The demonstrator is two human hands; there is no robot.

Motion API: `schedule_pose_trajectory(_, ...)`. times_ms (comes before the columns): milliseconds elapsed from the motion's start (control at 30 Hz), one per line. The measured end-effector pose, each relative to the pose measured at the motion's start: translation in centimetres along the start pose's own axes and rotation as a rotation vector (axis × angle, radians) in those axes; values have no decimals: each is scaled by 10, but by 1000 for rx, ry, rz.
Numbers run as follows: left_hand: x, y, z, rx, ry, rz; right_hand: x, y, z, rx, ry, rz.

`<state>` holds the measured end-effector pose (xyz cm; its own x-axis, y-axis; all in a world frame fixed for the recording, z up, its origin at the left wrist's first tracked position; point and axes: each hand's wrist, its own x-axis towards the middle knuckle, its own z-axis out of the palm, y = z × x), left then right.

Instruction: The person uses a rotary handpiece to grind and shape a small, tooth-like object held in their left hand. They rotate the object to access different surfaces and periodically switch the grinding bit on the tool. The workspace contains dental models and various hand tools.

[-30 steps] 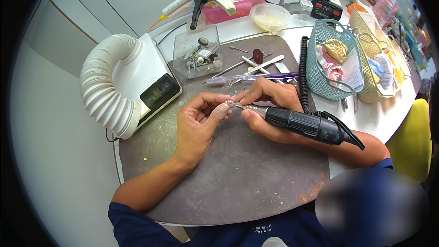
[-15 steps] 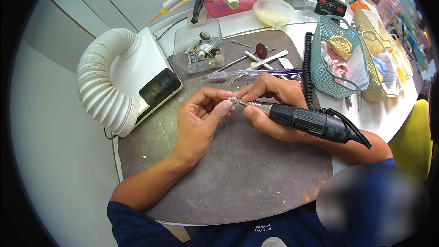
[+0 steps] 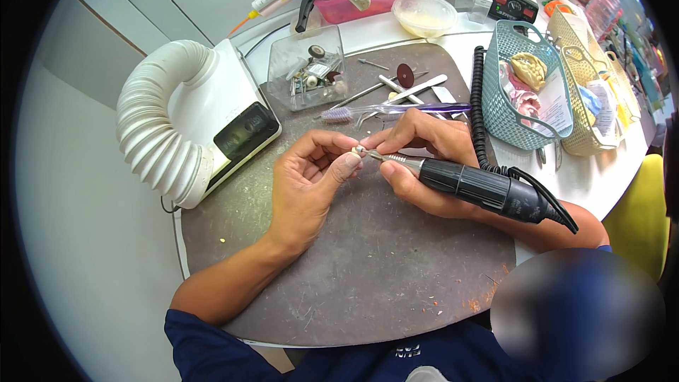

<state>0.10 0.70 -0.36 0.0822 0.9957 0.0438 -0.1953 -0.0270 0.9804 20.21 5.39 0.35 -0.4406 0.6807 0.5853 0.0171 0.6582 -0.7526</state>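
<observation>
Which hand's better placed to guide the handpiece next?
Right hand, probably: it holds the black handpiece, tip right by the small piece; the left hand is occupied pinching that piece.

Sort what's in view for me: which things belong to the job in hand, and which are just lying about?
In use:
- small pale piece, pinched in the left hand
- handheld drill, held in the right hand

Lying about, untouched:
- toothbrush
- dark red disc
- clear box of small parts
- blue-green basket
- pink tray
</observation>
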Motion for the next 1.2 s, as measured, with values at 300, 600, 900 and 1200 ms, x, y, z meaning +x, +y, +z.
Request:
schedule_pose_trajectory(300,0,-1,-1,-10,-9,7,2,-1,0,6,-21,-20)
schedule_pose_trajectory(600,0,1,1,-20,6,-26,1,-1,-1,19,-17,-5)
schedule_pose_trajectory(900,0,0,-1,-6,0,-7,2,-3,-1,7,-24,-12)
schedule_pose_trajectory(1200,0,2,2,-22,10,-5,-3,1,0,51,26,88)
